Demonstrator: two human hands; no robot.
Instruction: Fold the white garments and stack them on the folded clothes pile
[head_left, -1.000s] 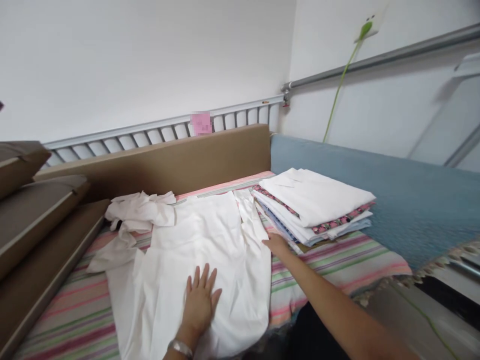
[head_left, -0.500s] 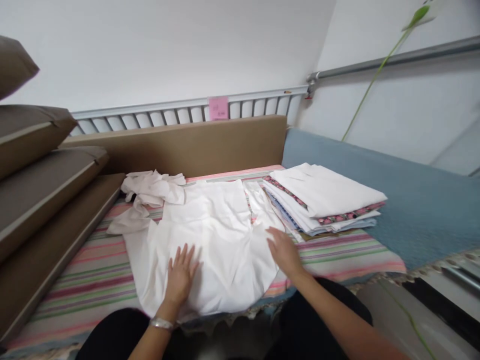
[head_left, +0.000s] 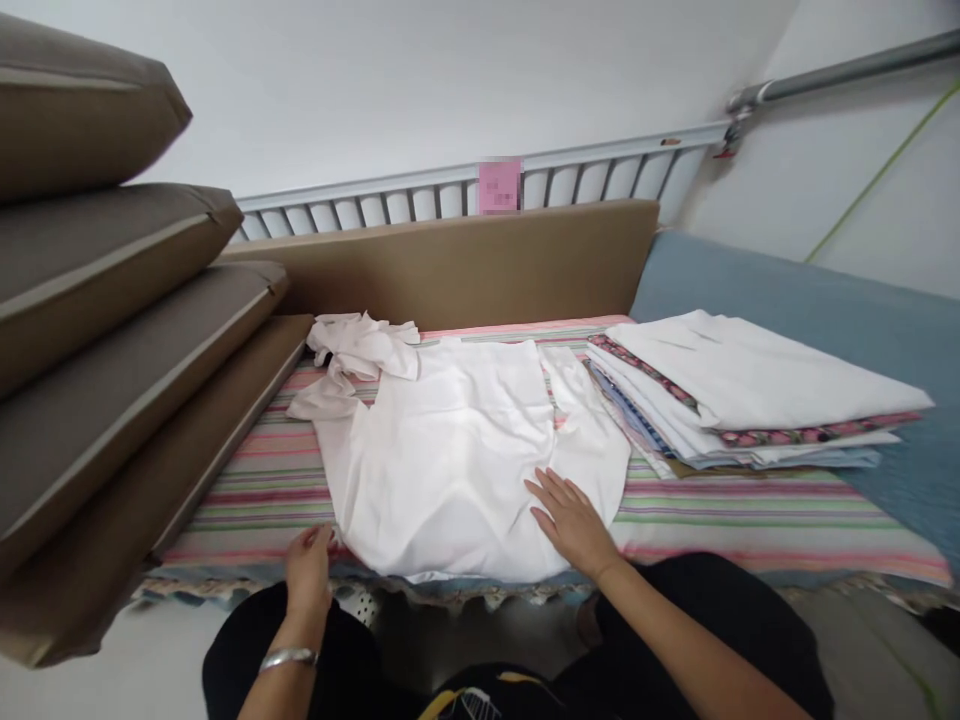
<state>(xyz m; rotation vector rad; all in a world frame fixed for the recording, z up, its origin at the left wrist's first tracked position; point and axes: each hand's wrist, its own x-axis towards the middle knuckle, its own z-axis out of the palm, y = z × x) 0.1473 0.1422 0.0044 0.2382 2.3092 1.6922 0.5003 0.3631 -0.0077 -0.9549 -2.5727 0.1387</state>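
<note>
A white garment (head_left: 457, 430) lies spread on a striped cover (head_left: 270, 490), left of the folded stack (head_left: 757, 370). The right hand (head_left: 575, 525), fingers outspread and released, lies over the garment's stack side; the left hand (head_left: 307, 565), farther from the stack, curls its fingers by the garment's edge, its grip unclear.

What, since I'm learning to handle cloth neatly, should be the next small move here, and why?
Probably use the left hand to ease the near left edge of the white garment outward: creases run along that side, the hand is right beside it, and the right hand is spread over the near right part, where it could steady the cloth.
</note>
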